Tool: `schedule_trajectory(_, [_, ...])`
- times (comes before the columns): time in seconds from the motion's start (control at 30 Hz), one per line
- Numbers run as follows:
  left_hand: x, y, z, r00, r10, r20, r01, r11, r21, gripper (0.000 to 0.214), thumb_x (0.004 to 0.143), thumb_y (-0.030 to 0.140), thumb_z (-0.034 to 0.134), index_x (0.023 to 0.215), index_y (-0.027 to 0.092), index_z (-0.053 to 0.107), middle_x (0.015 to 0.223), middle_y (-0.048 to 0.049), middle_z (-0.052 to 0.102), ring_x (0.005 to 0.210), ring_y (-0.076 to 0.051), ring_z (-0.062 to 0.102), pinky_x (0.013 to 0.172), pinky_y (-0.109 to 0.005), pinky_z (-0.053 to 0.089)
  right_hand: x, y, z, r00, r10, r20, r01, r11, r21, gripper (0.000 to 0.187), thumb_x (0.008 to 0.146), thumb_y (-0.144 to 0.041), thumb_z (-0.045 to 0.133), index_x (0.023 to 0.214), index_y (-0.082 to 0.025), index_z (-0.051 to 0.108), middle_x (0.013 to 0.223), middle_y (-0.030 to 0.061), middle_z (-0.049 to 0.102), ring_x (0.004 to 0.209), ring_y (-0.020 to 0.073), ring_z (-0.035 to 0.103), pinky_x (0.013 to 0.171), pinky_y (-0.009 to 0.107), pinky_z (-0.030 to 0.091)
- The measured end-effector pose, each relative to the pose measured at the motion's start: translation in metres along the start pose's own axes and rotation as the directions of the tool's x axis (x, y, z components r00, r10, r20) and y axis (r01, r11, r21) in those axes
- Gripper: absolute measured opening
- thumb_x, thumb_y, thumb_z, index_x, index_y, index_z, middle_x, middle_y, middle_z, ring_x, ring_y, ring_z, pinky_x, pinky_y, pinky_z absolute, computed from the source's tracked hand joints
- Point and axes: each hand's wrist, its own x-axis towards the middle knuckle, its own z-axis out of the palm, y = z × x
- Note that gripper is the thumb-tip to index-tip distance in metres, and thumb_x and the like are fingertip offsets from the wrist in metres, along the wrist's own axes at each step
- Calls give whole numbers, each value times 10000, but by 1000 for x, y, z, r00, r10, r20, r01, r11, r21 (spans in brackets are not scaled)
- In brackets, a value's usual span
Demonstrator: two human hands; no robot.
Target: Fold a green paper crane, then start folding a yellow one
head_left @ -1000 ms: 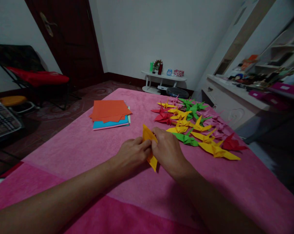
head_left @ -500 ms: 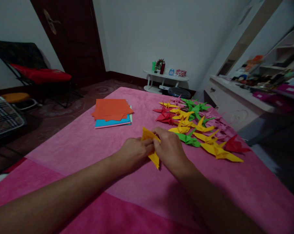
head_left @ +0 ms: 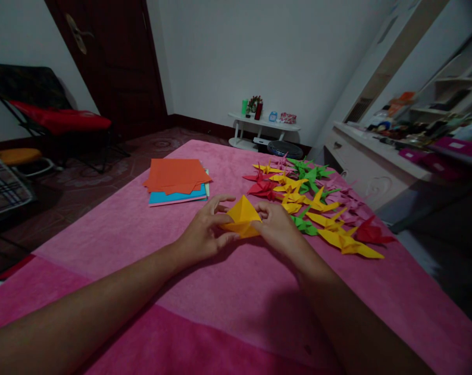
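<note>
A partly folded sheet of yellow origami paper [head_left: 243, 214] is held between my two hands, its pointed flap standing up and its lower layers spread. My left hand [head_left: 208, 229] grips its left side, with the thumb below and the fingers curled behind. On the right edge, my right hand [head_left: 277, 225] pinches the paper between thumb and fingers. Just beyond my right hand are several folded paper cranes, among them a yellow crane [head_left: 349, 242], a green crane [head_left: 304, 225] and a red crane [head_left: 373, 230].
A stack of orange paper sheets [head_left: 177, 174] lies on blue sheets [head_left: 177, 197] at the left. All this rests on a pink cloth-covered table [head_left: 220, 312]. A white cabinet [head_left: 361, 156] stands to the right, a red folding chair [head_left: 60, 119] to the left.
The yellow paper has turned from a narrow, slanted strip into an opened shape with an upright point. My hands have moved apart to its two sides.
</note>
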Motion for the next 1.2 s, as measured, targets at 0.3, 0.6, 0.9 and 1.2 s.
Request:
schedule_trajectory(0.3, [3,-10,1,829,-514,222,553,689,-469,251,693,319,730,802,103,663,690,-24,664,568,-112,564,523,-199,409,3,3,3,975,166,145,-208,912,355,373,767,-518,564,758,-149,619,671,27,634,528,104,554,460,191,394])
schedule_trajectory(0.6, [4,-15,-2,796,-555,241,573,561,-598,354,684,337,747,937,98,685,853,-82,722,676,-153,639,628,-245,485,-3,8,14,990,-136,-25,136,932,337,655,630,-251,742,1230,-250,481,1271,87,542,970,171,620,783,292,513])
schedule_trajectory(0.9, [6,-20,-7,830,-374,414,536,742,-403,300,701,378,730,838,112,726,778,-53,719,651,-156,624,582,-229,464,-5,6,-11,845,-49,533,-46,985,164,140,664,-182,679,795,-147,712,745,-1,675,653,131,593,597,222,443])
schedule_trajectory(1.2, [9,-20,-12,801,-170,575,475,764,-436,237,682,289,753,860,133,739,851,-72,721,737,-173,644,679,-264,508,-8,10,-11,815,18,579,13,999,-49,81,660,-192,700,738,-170,706,668,-27,645,569,115,535,510,192,386])
